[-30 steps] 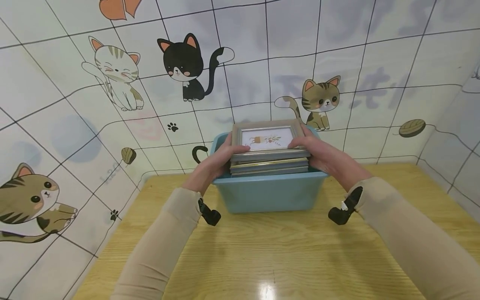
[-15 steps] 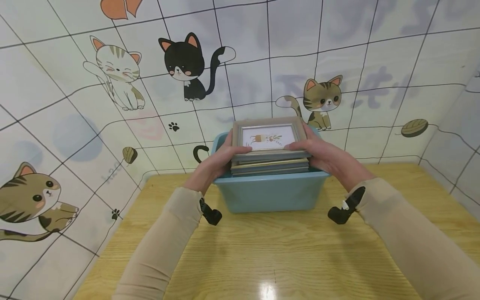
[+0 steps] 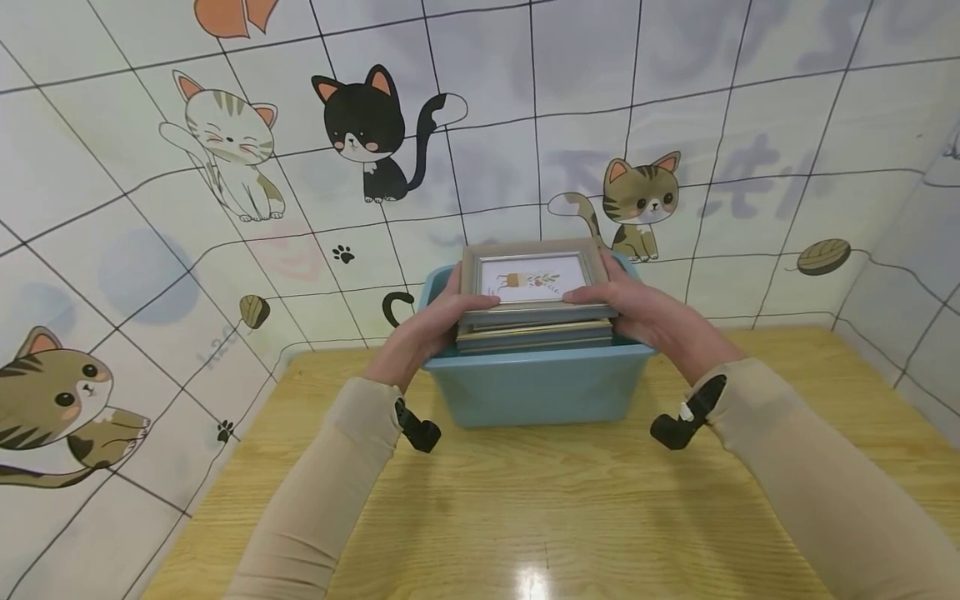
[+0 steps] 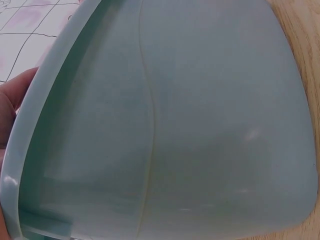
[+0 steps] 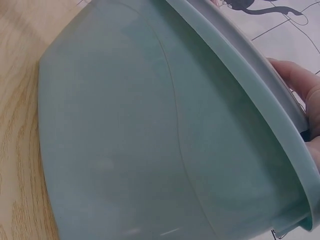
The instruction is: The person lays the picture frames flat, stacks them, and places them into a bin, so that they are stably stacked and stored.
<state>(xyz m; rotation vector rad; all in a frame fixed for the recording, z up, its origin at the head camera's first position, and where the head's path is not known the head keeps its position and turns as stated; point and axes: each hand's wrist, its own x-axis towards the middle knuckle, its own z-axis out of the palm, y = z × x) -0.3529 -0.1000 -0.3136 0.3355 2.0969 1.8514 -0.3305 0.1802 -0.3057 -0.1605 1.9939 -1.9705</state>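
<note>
A picture frame (image 3: pixel 531 275) with a silver-grey border and a small plant print lies on top of a stack of frames (image 3: pixel 536 335) in a light blue plastic tub (image 3: pixel 540 390). My left hand (image 3: pixel 429 327) grips its left side, the thumb on its front border. On the other side my right hand (image 3: pixel 651 310) holds the right edge, with the thumb over the front corner area. The fingers beneath are hidden. Both wrist views mostly show the tub's outer wall (image 4: pixel 210 125), with part of the right hand (image 5: pixel 300 85) past the rim.
The tub stands on a wooden table (image 3: pixel 487 517), close to a wall (image 3: pixel 495 158) covered in a grid and cartoon cats. Another wall (image 3: pixel 930 275) meets the table at the right. Small black wrist cameras (image 3: pixel 420 429) hang below each sleeve cuff.
The right thumb has slid slightly left along the frame's front border. The left hand and the tub look nearly the same; the whole view has shifted a little.
</note>
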